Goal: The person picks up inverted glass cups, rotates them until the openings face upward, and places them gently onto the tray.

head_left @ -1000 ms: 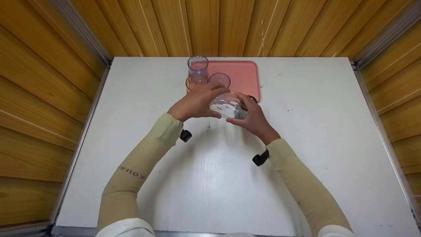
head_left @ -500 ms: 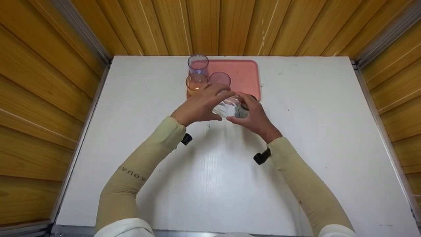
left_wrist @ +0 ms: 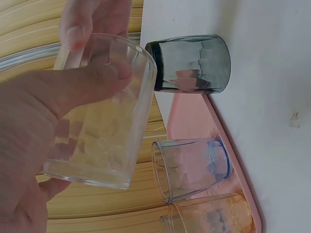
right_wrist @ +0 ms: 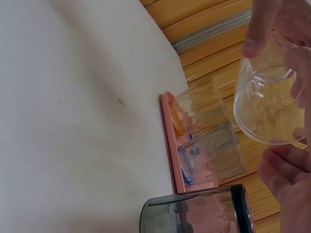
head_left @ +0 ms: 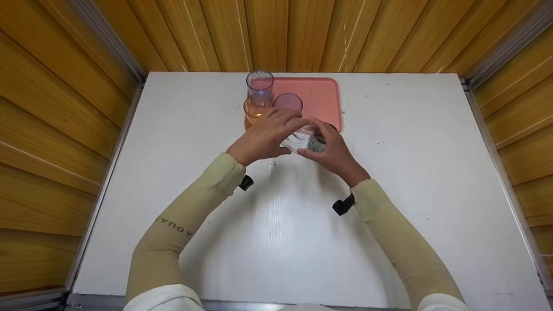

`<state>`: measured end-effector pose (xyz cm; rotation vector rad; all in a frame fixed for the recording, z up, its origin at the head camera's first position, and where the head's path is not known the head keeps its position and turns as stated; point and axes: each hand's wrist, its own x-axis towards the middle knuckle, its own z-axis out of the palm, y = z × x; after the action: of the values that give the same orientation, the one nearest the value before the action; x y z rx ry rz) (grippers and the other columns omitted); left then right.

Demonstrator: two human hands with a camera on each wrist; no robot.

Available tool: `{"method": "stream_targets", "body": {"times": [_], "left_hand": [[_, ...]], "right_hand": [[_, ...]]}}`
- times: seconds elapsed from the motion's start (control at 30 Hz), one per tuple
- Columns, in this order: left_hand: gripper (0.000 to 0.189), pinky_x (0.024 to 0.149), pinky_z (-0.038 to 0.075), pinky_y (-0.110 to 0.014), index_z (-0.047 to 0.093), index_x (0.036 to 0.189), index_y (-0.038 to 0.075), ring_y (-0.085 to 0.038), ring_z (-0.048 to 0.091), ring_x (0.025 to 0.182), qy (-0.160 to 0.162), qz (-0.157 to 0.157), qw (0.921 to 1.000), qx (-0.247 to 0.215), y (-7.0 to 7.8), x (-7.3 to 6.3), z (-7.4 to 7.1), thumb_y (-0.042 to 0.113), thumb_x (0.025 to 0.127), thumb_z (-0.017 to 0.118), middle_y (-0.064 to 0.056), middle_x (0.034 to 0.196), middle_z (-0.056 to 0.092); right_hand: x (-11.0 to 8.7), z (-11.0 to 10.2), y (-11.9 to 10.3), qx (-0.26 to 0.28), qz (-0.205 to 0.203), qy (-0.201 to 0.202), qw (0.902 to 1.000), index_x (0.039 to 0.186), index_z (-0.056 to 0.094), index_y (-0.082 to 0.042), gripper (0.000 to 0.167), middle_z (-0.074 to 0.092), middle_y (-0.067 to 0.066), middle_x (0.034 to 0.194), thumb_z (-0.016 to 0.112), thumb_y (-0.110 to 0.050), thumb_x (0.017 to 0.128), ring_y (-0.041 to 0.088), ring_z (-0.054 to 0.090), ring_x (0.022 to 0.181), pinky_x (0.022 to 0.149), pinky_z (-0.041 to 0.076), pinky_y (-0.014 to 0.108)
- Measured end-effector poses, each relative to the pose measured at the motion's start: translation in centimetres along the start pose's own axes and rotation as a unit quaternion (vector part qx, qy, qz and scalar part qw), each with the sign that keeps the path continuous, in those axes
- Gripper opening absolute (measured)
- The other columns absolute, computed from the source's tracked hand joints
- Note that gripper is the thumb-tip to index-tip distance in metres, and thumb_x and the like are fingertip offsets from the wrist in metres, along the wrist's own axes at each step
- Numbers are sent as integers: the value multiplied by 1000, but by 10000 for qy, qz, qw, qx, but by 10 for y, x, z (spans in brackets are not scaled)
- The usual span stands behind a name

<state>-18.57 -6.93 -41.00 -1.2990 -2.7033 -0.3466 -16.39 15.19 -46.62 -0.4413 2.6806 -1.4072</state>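
Note:
Both hands hold a clear glass above the table, tipped on its side. In the left wrist view the clear glass has its thick base toward the bottom and its rim near the other hand. My left hand grips its side and base end, thumb across the wall. At the rim end my right hand holds it with thumb and fingers; in the right wrist view these fingers lie right at the rim. A grey-tinted glass with a dark rim stands below, partly hidden by my right hand in the head view.
A pink tray lies at the back of the white table. On its left part stand a blue-tinted glass, an orange-tinted glass and a purple-tinted glass. Wood-panelled walls border the table.
My left hand has shifted slightly right and its fingers now cover more of the clear glass. My right hand stays nearly still. The glasses on the tray have not moved.

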Motion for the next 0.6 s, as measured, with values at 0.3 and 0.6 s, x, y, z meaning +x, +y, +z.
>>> {"method": "stream_targets", "body": {"times": [0.3,0.6], "left_hand": [[85,121,23,-43,38,145,31,-15,41,136,-17,-284,9995,-128,1,0,-1,34,74,84,5,144,46],[96,121,24,-43,30,149,32,-15,36,139,84,-225,9997,-78,4,1,1,42,70,85,3,149,42]], "right_hand": [[1,0,-3,420,-173,161,9988,147,36,-20,81,47,3,139,75,-45,81,20,52,125,109,44,40],[1,-1,-8,191,-288,358,9988,144,40,-18,77,51,6,131,74,-46,81,16,52,119,108,45,37]]}}
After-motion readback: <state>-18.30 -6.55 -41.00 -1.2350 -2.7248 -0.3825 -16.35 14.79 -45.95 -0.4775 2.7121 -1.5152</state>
